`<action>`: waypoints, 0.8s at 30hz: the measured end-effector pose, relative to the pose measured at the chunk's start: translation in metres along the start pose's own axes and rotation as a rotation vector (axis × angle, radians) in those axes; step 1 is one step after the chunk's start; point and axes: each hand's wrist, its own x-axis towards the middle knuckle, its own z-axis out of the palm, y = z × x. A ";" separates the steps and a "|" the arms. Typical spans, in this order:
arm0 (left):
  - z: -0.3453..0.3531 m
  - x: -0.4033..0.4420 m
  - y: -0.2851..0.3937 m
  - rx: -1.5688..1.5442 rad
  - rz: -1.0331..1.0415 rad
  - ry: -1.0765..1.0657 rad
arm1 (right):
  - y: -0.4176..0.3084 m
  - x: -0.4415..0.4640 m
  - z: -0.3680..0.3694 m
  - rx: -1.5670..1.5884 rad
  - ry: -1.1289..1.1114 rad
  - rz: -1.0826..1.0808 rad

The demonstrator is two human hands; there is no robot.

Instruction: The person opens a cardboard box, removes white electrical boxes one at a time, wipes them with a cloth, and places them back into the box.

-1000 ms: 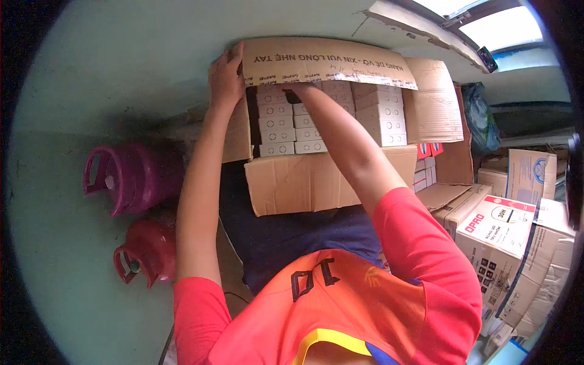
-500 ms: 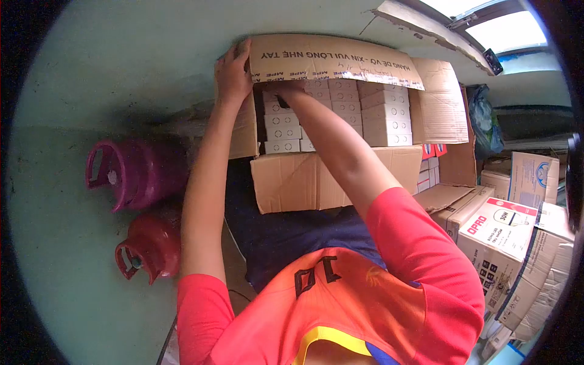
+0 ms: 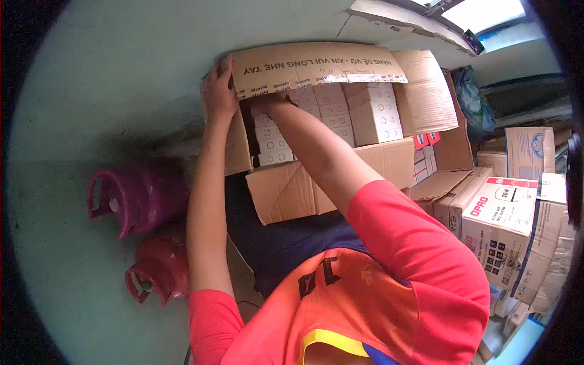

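Observation:
A large open cardboard box stands in front of me, its printed top flap raised against the wall side. Inside are stacked small white boxes with round marks on their ends. My left hand is closed on the cardboard box at its far left corner, beside the printed flap. My right hand reaches into the box beneath that flap, close to the left stacks of white boxes. Its fingers are hidden by the flap and shadow, so whatever they hold cannot be made out.
A purple gas cylinder and a red gas cylinder stand to the left. On the right, another open carton holds small red and white boxes. An OPRO carton sits among other cartons, and a plastic bag lies behind.
The view has tilted slightly, shifting the box left and down in the picture. My right hand has moved slightly toward the box's left side; my left hand stays at the corner.

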 end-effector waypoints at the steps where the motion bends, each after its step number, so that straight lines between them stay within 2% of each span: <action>1: 0.002 0.002 -0.001 -0.011 0.008 0.012 | 0.001 0.001 -0.002 0.005 -0.002 0.006; 9: 0.004 0.004 -0.011 -0.065 0.031 -0.036 | 0.001 -0.001 -0.008 0.034 -0.024 0.014; 15: -0.021 0.002 0.029 0.178 -0.135 -0.197 | 0.000 0.000 -0.018 0.055 -0.040 0.010; 18: -0.030 -0.002 0.035 0.282 -0.101 -0.274 | -0.001 -0.002 -0.027 0.075 -0.056 0.018; 21: -0.040 -0.012 0.051 0.348 -0.235 -0.335 | -0.002 -0.005 -0.039 0.094 -0.070 0.023; 24: -0.031 -0.054 0.078 0.425 -0.125 -0.129 | 0.001 -0.018 -0.056 0.116 -0.100 0.028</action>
